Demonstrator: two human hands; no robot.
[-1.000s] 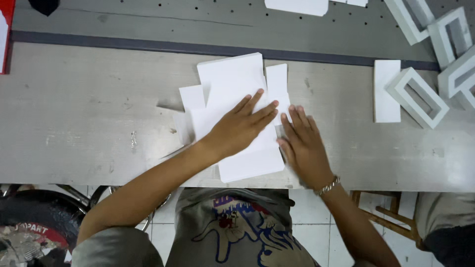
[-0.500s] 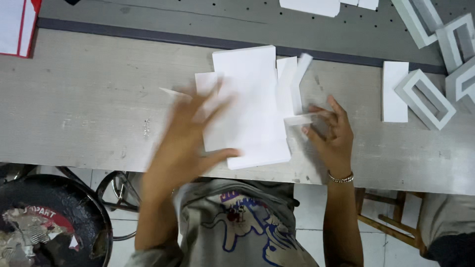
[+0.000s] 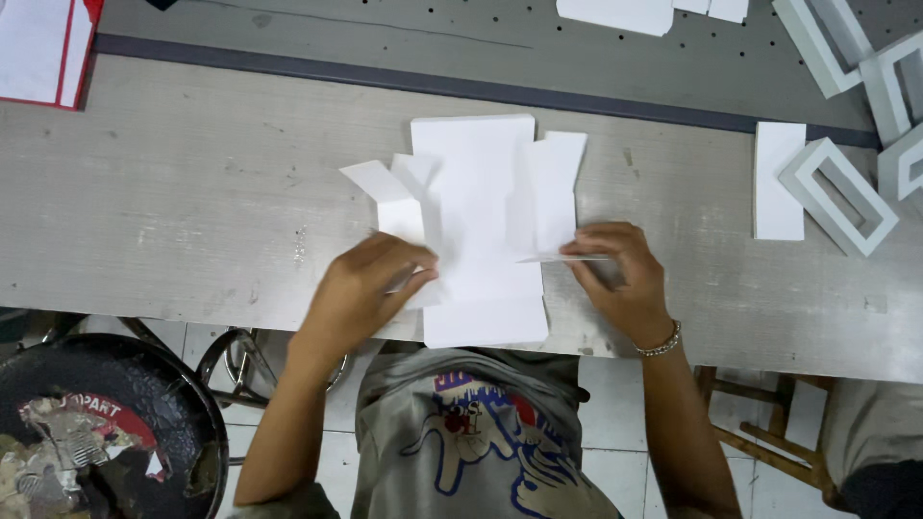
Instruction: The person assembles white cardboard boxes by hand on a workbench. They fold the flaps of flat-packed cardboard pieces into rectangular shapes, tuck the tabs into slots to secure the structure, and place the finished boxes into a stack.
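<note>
A white die-cut cardboard sheet [image 3: 478, 216] with side flaps lies flat on the grey workbench [image 3: 192, 202], its near end at the bench's front edge. My left hand [image 3: 361, 288] pinches the lower left flap between thumb and fingers. My right hand [image 3: 615, 269], with a bracelet on the wrist, holds the lower right flap, which is lifted slightly off the bench. The upper flaps on both sides stick up at an angle.
Several folded white rectangular frames [image 3: 836, 197] and a flat white strip [image 3: 777, 181] lie at the right. More white pieces [image 3: 620, 12] sit at the far edge. A red-edged white sheet [image 3: 38, 48] is at the top left. A round black stool [image 3: 96, 432] stands below left.
Both hands went from pressing flat on the sheet's middle to its sides. The left hand swept down to the left flap; the right now grips the right flap. The flaps have opened outward.
</note>
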